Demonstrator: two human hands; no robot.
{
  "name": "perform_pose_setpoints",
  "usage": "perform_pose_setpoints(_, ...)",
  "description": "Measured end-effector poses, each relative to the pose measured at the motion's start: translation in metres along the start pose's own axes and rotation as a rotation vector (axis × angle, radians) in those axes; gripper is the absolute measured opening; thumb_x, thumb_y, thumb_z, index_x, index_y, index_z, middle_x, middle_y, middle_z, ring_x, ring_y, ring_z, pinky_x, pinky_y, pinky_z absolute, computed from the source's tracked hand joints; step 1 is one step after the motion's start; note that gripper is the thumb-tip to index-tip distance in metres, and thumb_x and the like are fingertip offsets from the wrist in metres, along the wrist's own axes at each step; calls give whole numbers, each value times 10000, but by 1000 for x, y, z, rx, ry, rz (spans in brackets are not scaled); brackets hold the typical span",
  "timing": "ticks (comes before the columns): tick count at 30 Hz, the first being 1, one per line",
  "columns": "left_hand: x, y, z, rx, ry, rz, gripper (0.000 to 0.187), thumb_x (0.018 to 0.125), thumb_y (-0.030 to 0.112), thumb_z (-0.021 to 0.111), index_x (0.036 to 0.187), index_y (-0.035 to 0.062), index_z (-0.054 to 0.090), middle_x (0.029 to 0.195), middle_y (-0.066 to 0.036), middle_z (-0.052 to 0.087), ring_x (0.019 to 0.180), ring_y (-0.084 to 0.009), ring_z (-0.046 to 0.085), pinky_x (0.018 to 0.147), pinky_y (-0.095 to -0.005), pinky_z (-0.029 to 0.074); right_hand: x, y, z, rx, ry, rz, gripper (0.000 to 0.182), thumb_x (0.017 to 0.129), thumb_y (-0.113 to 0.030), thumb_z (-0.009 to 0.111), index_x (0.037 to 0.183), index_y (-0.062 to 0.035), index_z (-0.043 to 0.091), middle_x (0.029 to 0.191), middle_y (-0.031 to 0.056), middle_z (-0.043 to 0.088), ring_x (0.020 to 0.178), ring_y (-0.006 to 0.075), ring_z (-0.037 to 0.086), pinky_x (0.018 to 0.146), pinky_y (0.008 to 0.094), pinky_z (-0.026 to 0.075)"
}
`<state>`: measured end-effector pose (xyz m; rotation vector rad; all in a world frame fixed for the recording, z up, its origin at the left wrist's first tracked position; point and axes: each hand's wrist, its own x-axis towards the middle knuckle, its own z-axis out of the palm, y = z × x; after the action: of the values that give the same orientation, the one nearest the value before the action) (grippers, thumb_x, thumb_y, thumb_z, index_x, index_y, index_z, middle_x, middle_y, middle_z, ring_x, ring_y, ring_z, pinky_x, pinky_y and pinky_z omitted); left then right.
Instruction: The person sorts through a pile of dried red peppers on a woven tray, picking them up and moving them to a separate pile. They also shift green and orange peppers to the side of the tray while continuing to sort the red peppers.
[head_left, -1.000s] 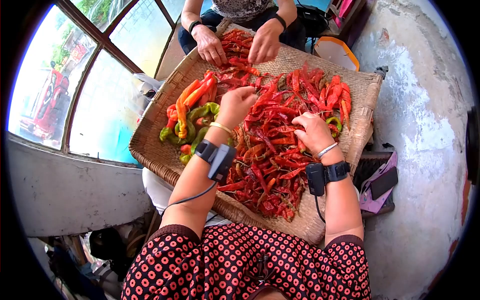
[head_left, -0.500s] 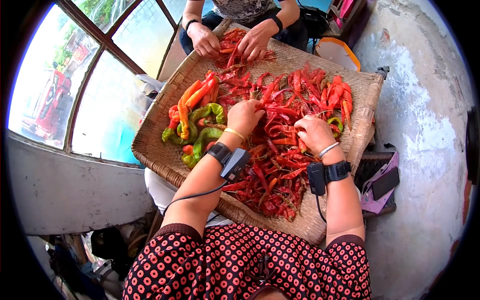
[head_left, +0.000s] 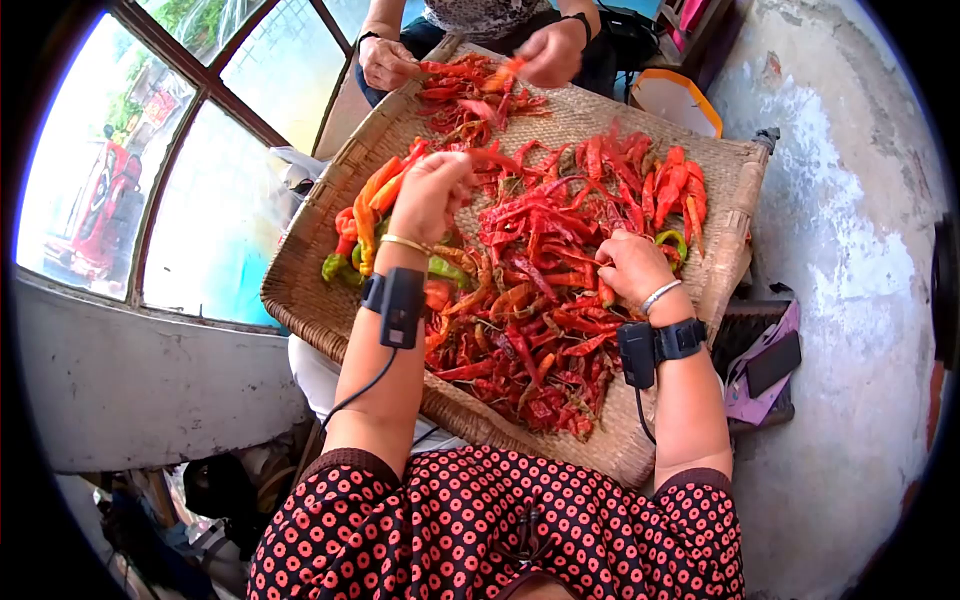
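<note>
A wide woven tray on my lap holds a heap of red chili peppers. My left hand is raised above the tray's left part, fingers pinched on a red chili that sticks out to the right. My right hand rests in the red heap, fingers curled on chilies. A small pile of green and orange chilies lies at the tray's left, partly hidden by my left arm.
Across the tray sits another person; one of that person's hands and the other hand hold red chilies at the far edge. A window is on the left. A phone on a purple pouch lies at right by the rough wall.
My left hand lifted from the heap and moved left and up with a red chili. The other person's hands rose from the far pile. My right hand stayed in the heap.
</note>
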<state>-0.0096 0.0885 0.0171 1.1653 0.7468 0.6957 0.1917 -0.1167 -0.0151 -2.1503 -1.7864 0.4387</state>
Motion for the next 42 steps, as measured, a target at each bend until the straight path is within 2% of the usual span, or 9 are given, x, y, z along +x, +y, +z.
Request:
perform_pose_setpoints(5,14,-5,-4,-330,46,226,260,869,193,557,1087,51,545,919,-54,615,687,-63,542,555,-190,423,2,1,-1,17,28,16,119,729,-141,580,803,-67,637,819,129,574,827,318,568,737,407,461)
perform_pose_setpoints(8,26,-34,-8,412,434,437,481,819,134,610,1233,-33,432,1131,-110,530,804,-112,544,671,-240,468,2,-1,-5,163,195,-50,147,738,-160,579,834,-65,635,821,136,614,774,307,590,697,398,470)
perform_pose_setpoints(13,-12,-37,35,472,-164,293,253,772,159,678,966,5,629,874,-42,635,796,-122,587,701,-251,471,3,-4,-4,291,254,-96,161,750,-182,591,840,-56,634,791,141,626,754,300,602,688,369,477)
perform_pose_setpoints(16,-32,-28,53,894,-426,571,309,740,219,698,965,21,626,898,-152,637,793,-286,616,711,-319,487,1,-9,-8,397,207,-144,157,754,-128,596,853,-9,622,788,141,624,724,262,610,671,328,467)
perform_pose_setpoints(19,-36,-38,54,719,-581,181,347,755,241,688,1020,28,620,828,-132,650,729,-187,618,679,-298,477,0,-13,-11,473,178,-104,151,759,-113,593,856,-1,621,770,125,625,707,225,608,664,313,462)
perform_pose_setpoints(25,-37,-36,54,909,-706,27,244,808,186,644,978,12,634,770,-37,642,698,-80,560,634,-248,463,3,-14,-6,487,127,-151,179,766,-160,594,880,-29,636,785,133,627,735,271,611,675,335,474)
perform_pose_setpoints(27,-36,-17,51,809,-624,-153,200,795,178,644,894,5,664,702,-52,644,612,-96,572,585,-254,463,5,-17,-8,555,228,-121,195,799,-171,601,899,-5,619,815,120,621,744,191,595,677,297,456)
perform_pose_setpoints(33,-5,-14,12,86,93,65,318,841,196,607,1085,-6,577,758,-17,611,580,-51,518,463,-198,402,12,-7,0,246,264,-52,231,806,-194,594,969,-30,595,914,111,594,825,289,582,724,338,457)
perform_pose_setpoints(42,-6,-63,18,1250,45,508,430,736,212,651,1117,42,549,1071,-169,572,937,-335,571,798,-393,470,23,-11,25,-15,168,-34,436,762,-164,631,1157,-66,473,1004,140,588,947,320,546,834,400,446)
